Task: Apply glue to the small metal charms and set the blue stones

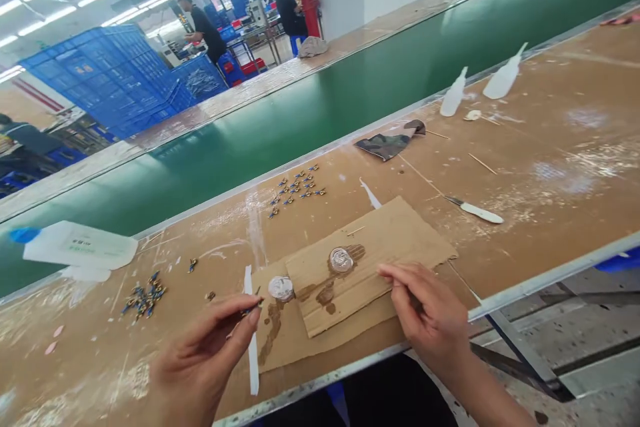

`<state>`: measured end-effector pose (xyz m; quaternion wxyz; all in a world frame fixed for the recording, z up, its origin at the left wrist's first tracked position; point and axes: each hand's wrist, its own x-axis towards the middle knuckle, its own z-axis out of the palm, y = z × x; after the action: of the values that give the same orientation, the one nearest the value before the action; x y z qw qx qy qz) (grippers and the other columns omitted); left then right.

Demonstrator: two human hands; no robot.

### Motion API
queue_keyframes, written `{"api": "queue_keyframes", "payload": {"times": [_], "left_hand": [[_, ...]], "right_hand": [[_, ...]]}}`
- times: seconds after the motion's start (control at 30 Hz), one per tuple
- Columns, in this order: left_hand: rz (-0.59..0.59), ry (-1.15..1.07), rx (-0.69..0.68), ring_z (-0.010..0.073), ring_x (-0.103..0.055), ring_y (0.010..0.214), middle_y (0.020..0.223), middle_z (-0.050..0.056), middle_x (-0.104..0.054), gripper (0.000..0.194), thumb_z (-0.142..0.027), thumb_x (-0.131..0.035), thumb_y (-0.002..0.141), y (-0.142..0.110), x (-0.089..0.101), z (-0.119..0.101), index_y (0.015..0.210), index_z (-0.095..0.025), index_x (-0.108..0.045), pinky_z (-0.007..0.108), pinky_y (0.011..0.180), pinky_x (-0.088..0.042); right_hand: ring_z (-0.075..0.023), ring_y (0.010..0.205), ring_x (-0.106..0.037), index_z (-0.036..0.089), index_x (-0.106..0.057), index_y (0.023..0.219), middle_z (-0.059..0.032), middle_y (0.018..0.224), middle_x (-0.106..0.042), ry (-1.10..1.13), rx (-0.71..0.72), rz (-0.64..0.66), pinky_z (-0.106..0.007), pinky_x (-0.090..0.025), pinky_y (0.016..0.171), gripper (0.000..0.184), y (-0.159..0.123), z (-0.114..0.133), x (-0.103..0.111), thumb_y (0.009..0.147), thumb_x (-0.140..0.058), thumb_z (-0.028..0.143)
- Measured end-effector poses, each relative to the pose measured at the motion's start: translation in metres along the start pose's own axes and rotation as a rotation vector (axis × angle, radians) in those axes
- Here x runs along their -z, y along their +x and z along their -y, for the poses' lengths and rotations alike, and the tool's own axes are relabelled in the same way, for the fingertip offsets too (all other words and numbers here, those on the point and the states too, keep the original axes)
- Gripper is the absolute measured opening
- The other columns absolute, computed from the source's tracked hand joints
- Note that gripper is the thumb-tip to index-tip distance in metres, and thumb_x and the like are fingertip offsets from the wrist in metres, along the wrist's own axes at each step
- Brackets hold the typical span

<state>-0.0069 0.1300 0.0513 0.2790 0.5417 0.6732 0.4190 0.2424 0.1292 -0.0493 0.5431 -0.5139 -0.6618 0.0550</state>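
My left hand (213,343) pinches a small dark part (259,301) between thumb and fingertips, left of the cardboard. My right hand (430,310) hovers at the cardboard's right side, its thumb and fingers closed together; whatever they may hold is too small to make out. Between the hands, a cardboard piece (405,233) lies over another sheet. A silvery round blob (341,260) sits on the upper piece amid wet brown stains, a second whitish blob (281,288) on the lower sheet. Small blue-and-gold parts form a pile (145,295) at left and a spread-out group (296,190) farther back.
A white bottle with a blue cap (80,245) lies at left. Behind the cardboard are a camouflage cloth (387,145), a white-handled knife (477,212), a thin stick (483,163) and two squeeze bottles (453,99). A green conveyor belt (340,97) runs beyond; people work farther off.
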Motion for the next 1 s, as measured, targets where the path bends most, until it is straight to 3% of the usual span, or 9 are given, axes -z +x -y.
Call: {"api": "queue_keyframes", "payload": {"times": [0.17, 0.37, 0.57, 0.77, 1.0], "left_hand": [[0.195, 0.124, -0.033, 0.0210, -0.070, 0.072, 0.076, 0.001, -0.075, 0.024, -0.043, -0.075, 0.061, 0.021, -0.038, -0.019, 0.080, -0.028, -0.076, 0.031, 0.072, -0.060], [0.281, 0.249, -0.158, 0.0203, -0.070, 0.068, 0.075, 0.000, -0.076, 0.023, -0.049, -0.070, 0.065, 0.031, -0.061, -0.036, 0.076, -0.030, -0.077, 0.029, 0.064, -0.059], [0.267, 0.563, -0.305, 0.0211, -0.071, 0.072, 0.078, -0.001, -0.076, 0.025, -0.049, -0.061, 0.072, 0.035, -0.076, -0.045, 0.077, -0.030, -0.075, 0.032, 0.069, -0.058], [0.285, 0.624, -0.559, 0.0185, -0.071, 0.075, 0.082, -0.002, -0.076, 0.024, -0.046, -0.057, 0.078, 0.037, -0.084, -0.046, 0.079, -0.029, -0.073, 0.031, 0.077, -0.057], [0.345, 0.693, -0.778, 0.0139, -0.069, 0.068, 0.078, 0.000, -0.074, 0.024, -0.039, -0.054, 0.085, 0.040, -0.089, -0.051, 0.082, -0.024, -0.072, 0.023, 0.070, -0.056]], "right_hand": [[-0.0092, 0.087, -0.057, 0.015, -0.056, 0.108, -0.0033, 0.090, -0.062, 0.035, -0.010, -0.041, -0.023, -0.049, 0.080, 0.032, 0.002, 0.000, 0.001, 0.083, -0.044, -0.002], [-0.0106, 0.089, -0.056, 0.015, -0.054, 0.110, -0.0038, 0.093, -0.062, 0.075, -0.030, -0.091, -0.026, -0.049, 0.082, 0.035, 0.005, -0.001, 0.002, 0.082, -0.043, -0.003], [-0.0119, 0.085, -0.055, 0.014, -0.054, 0.111, -0.0040, 0.091, -0.061, 0.117, -0.059, -0.116, -0.028, -0.049, 0.077, 0.036, 0.003, -0.003, 0.002, 0.081, -0.043, -0.003], [-0.0127, 0.083, -0.054, 0.013, -0.054, 0.109, -0.0046, 0.090, -0.061, 0.129, -0.070, -0.143, -0.029, -0.050, 0.075, 0.034, 0.002, -0.005, 0.001, 0.081, -0.044, -0.002], [-0.0132, 0.083, -0.056, 0.011, -0.055, 0.108, -0.0047, 0.088, -0.062, 0.109, -0.068, -0.137, -0.031, -0.051, 0.080, 0.031, 0.005, -0.005, 0.003, 0.082, -0.043, -0.001]]}}
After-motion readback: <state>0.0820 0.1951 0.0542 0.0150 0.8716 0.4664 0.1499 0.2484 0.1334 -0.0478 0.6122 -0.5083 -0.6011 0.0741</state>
